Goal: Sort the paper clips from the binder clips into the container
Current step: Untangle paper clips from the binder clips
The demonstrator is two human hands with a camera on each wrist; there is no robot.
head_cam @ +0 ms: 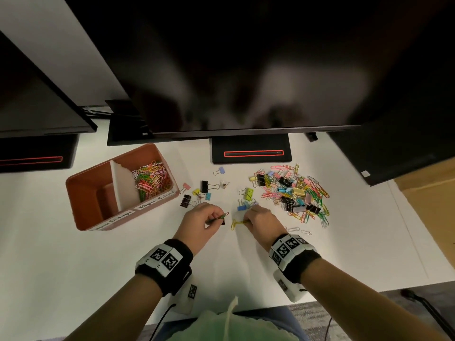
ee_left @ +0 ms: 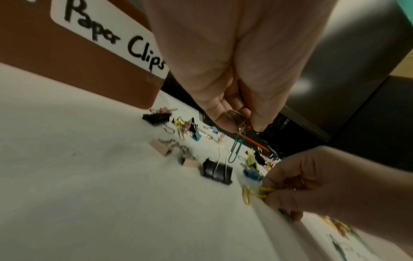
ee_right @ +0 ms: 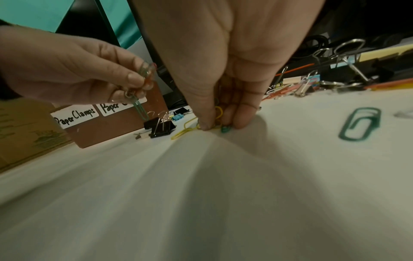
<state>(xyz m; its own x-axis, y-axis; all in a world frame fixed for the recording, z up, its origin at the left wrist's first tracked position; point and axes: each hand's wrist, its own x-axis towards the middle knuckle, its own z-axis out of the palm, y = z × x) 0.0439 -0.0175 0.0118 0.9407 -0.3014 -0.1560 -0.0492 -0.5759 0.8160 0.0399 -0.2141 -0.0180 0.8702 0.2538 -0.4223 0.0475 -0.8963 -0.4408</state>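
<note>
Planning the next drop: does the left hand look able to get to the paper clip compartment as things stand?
Probably yes. The left hand, pinching paper clips, hovers beside the container; its open top and bare table leave the way free.

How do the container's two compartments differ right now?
The Paper Clips compartment holds a heap of coloured paper clips; the Paper Clamps compartment looks empty. The Paper Clips compartment lies nearer the loose clips; the Paper Clamps compartment is further left. Both share one brown container, split by a white divider.

The container (head_cam: 81,190) sits left of the mixed clip pile (head_cam: 293,190), scattered binder clips (head_cam: 197,193) between them
</note>
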